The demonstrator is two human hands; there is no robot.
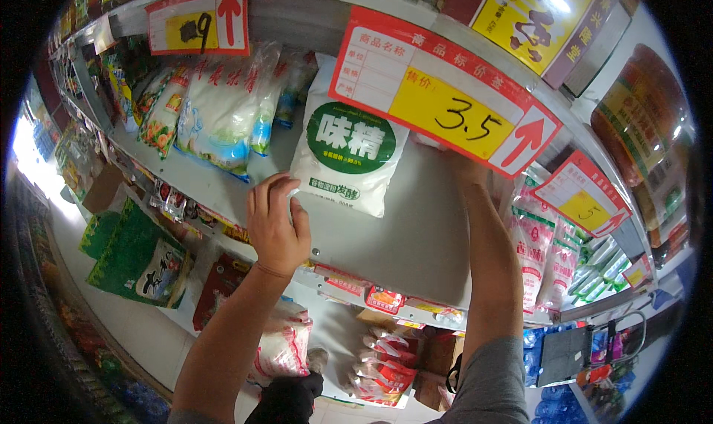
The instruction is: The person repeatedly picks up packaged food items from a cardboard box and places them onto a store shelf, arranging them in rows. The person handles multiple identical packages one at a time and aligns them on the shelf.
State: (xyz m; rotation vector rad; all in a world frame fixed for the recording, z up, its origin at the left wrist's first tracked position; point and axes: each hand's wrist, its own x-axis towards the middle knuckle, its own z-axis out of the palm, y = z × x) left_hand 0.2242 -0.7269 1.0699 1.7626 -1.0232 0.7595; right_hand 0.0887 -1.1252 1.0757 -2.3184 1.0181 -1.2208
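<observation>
My left hand [278, 218] is at the lower left corner of a white plastic bag of MSG seasoning [348, 156] with a green oval label. Its fingers are curled, the fingertips meet the bag's edge, and the thumb stands apart below. The bag lies tilted on a white metal shelf [412, 246]. My right hand [470, 170] reaches in on the bag's right. A large red-edged price tag [445, 92] hides most of that hand, so its fingers and anything in them cannot be seen. A bit of white packaging [429, 141] shows beside it under the tag.
Clear-and-white seasoning bags [217, 112] stand left on the shelf. Pink-and-white packets [532, 246] fill the right side, below another price tag [582, 195]. Red-and-white bags [390, 363] sit lower down. A green bag [136, 257] is at lower left, a folding cart [568, 351] at lower right.
</observation>
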